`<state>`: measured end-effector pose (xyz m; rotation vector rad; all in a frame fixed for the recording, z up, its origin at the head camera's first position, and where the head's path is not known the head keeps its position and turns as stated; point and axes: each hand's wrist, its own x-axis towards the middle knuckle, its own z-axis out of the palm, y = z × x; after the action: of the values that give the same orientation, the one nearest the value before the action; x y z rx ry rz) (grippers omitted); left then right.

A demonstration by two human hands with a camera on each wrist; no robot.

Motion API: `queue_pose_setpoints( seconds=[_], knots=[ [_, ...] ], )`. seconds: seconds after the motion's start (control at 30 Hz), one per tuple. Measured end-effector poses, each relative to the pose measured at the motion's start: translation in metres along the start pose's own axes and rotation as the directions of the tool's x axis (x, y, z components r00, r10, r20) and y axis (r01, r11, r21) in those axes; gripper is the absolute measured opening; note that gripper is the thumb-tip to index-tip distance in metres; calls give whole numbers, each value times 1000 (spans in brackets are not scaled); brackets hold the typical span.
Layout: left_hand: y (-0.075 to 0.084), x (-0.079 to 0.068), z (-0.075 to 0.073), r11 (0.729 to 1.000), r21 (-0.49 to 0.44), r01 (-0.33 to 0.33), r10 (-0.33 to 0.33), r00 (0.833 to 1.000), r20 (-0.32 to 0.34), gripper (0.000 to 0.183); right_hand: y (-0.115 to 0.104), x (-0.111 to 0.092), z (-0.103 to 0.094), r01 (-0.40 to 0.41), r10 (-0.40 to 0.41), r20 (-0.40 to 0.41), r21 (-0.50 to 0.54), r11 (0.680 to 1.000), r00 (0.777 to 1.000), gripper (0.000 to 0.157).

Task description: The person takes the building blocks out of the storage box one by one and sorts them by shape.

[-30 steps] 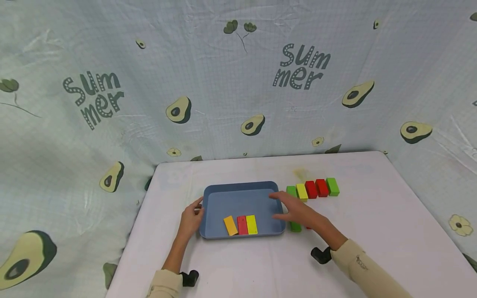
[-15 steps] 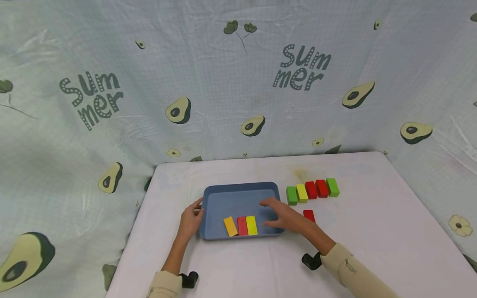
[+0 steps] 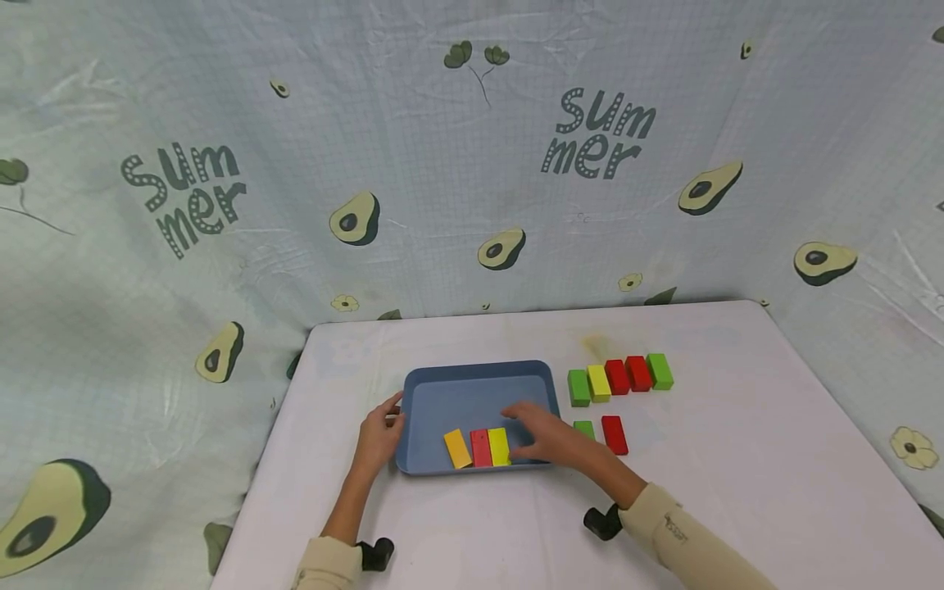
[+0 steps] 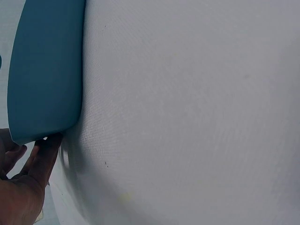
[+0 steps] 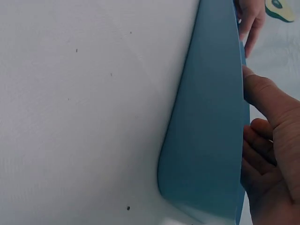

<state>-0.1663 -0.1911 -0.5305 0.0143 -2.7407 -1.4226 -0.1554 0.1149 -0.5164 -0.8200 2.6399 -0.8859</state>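
Observation:
A blue-grey tray (image 3: pixel 442 401) lies on the table. Near its front edge, an orange block (image 3: pixel 457 448), a red block (image 3: pixel 480 448) and a yellow block (image 3: pixel 498 447) lie side by side, the orange one slightly angled. My left hand (image 3: pixel 378 436) rests against the tray's left side; the left wrist view shows its fingertips at the tray's outer corner. Over the front right of the tray is my right hand (image 3: pixel 546 436), thumb and index finger spread apart, thumb tip close to the yellow block's right edge. Nothing shows between those fingers.
Right of the tray stands a row of blocks: green (image 3: pixel 578 388), yellow (image 3: pixel 599 383), two red (image 3: pixel 617 377) and green (image 3: pixel 660 371). In front of them lie a red block (image 3: pixel 614 435) and a green block (image 3: pixel 584 428), partly behind my right hand.
My right hand has moved left and slightly forward-down from the tray's right rim towards the yellow block, its fingers still apart. The left hand and the blocks have stayed put.

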Motion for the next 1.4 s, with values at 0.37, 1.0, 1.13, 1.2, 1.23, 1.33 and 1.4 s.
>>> queue_pose_setpoints(
  seconds=[0.37,1.0,1.13,1.2,1.23,1.33,1.4],
  knots=[
    [-1,0,1,1000,3,3,-3,1000,-11,43,-1,1,11,-22,23,13,-72,997,1000,63],
    [1,-1,0,1000,-2,6,-6,1000,-7,43,4,4,15,43,-42,9,-159,986,999,65],
    [0,-1,0,1000,-6,7,-7,1000,-5,43,3,4,15,43,-42,5,-181,983,999,67],
    [0,-1,0,1000,-7,7,-7,1000,-6,43,3,4,15,49,-49,2,-196,979,999,67],
    [-1,-1,0,1000,-7,6,-6,1000,-6,43,3,5,15,52,-53,2,-204,978,999,68],
    [-1,-1,0,1000,-6,4,-4,1000,-8,43,2,5,15,64,-66,-2,-221,973,998,67],
    [-1,0,0,1000,-7,4,-4,1000,-8,43,1,5,15,66,-68,-1,-229,971,998,67]
  ],
)
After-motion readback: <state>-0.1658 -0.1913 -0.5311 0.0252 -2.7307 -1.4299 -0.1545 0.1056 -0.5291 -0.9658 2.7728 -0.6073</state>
